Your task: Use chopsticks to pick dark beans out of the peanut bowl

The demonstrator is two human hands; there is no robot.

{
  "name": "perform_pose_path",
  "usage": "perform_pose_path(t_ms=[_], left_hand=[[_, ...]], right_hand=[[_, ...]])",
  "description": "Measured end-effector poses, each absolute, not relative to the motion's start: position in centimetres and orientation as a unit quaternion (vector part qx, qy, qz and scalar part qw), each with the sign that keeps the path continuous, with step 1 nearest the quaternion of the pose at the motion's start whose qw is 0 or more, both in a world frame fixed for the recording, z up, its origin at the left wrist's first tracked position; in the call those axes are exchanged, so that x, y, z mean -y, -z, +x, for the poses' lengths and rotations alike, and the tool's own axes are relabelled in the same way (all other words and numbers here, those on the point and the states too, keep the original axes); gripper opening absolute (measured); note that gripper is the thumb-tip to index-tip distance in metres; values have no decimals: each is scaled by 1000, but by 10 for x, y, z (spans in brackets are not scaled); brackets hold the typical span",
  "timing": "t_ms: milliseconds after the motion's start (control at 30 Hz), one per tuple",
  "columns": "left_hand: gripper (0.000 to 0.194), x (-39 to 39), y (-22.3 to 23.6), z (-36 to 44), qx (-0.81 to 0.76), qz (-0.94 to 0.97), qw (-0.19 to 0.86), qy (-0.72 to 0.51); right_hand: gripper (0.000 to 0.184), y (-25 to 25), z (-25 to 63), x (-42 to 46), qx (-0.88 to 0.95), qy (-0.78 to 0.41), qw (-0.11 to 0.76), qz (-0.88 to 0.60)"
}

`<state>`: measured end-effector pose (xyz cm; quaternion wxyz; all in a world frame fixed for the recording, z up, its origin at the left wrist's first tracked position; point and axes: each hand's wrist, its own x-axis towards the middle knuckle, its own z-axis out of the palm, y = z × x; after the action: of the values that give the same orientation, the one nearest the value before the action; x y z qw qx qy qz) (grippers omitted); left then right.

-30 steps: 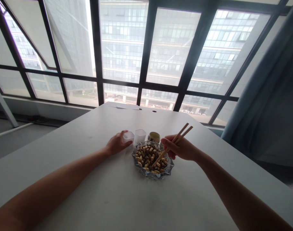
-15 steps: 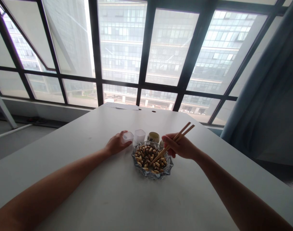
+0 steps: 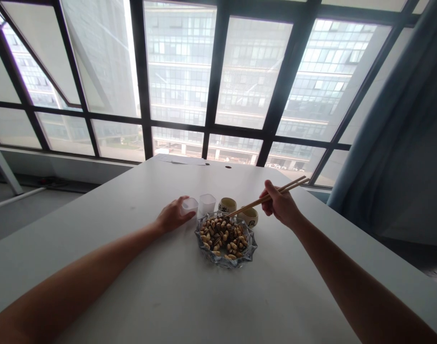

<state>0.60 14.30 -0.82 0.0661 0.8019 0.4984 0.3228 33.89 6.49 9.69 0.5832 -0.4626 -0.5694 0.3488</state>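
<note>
From afar, I grip chopsticks (image 3: 252,204) in my right hand (image 3: 278,203), their tips drawn from amid the nuts (image 3: 223,234) to the far rim of the cut-glass bowl (image 3: 218,262) between my hands, baring the lettered cup (image 3: 252,220) nearest that hand; probing seems paused. My left hand (image 3: 171,216) clasps a translucent cup (image 3: 190,206).

Wooden chopsticks (image 3: 252,204) slanting here, tips at the far rim of the jagged glass bowl (image 3: 223,261), nuts (image 3: 223,234) heaped inside; a translucent plastic cup (image 3: 189,204) upright, nearer the table's (image 3: 240,306) left edge!
</note>
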Motion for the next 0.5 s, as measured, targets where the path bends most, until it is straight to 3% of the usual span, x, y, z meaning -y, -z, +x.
perform_pose_path(t_ms=[200, 500], left_hand=[[66, -145, 9, 7, -496, 802, 73, -324], [66, -145, 9, 6, -490, 804, 64, -331]], right_hand=[[50, -96, 345, -74, 461, -399, 647, -458], [51, -99, 346, -76, 414, -405, 669, -465]])
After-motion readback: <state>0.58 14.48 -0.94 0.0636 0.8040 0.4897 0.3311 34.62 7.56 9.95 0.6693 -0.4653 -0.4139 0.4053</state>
